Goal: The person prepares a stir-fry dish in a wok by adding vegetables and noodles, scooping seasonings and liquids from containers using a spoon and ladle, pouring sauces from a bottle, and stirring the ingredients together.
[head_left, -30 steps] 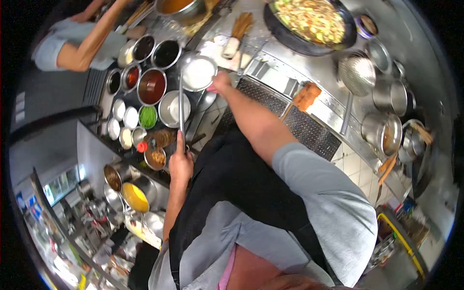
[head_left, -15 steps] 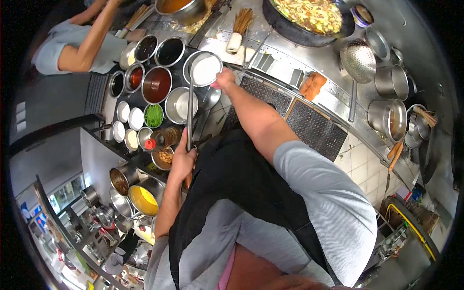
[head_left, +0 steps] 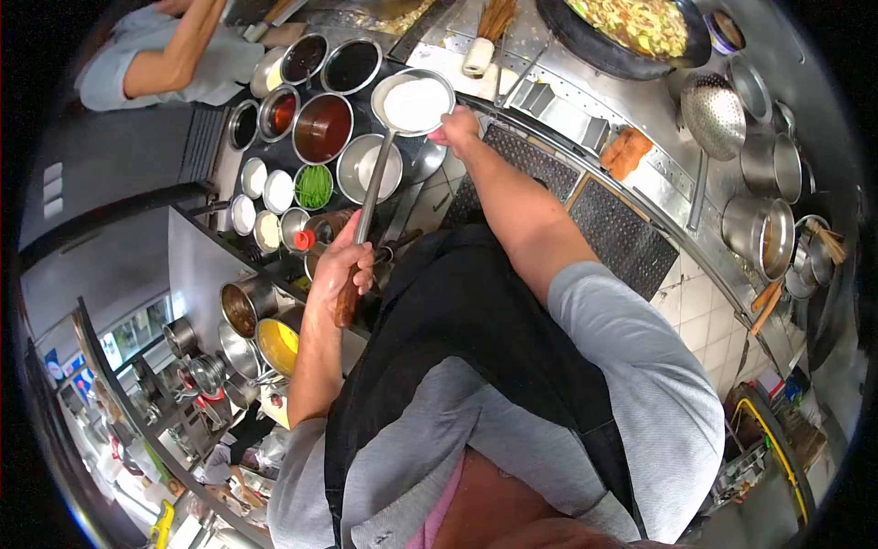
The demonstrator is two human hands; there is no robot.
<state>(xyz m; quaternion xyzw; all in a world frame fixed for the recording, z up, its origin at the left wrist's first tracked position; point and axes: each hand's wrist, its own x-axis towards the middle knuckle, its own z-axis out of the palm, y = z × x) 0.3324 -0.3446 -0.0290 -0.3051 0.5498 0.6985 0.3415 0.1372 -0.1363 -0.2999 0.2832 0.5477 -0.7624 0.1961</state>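
My left hand [head_left: 343,274] is wrapped round the wooden-ended handle of a long metal ladle [head_left: 373,188], whose far end reaches the bowl; I cannot make out its scoop clearly. At the far side, my right hand [head_left: 455,130] grips the rim of a metal bowl [head_left: 445,87] with something white [head_left: 417,104] in it. Just below that bowl stands a metal pot [head_left: 388,176] with pale contents. Beside it are a bowl of chopped greens [head_left: 314,186] and a pot of reddish-brown sauce [head_left: 322,128]. A red-capped bottle [head_left: 305,240] lies near my left hand.
A wok of sliced food [head_left: 631,32] stands at the upper right. A perforated strainer [head_left: 713,114] and several pots [head_left: 757,236] line the right counter. Fried brown pieces [head_left: 626,153] lie on the metal ledge. Another person's arm [head_left: 174,59] is at the upper left.
The view has shifted, so the surroundings sit further right. The ladle's handle has tilted, its far end now leaning right, and my left hand has turned with its fingers round the wooden end.
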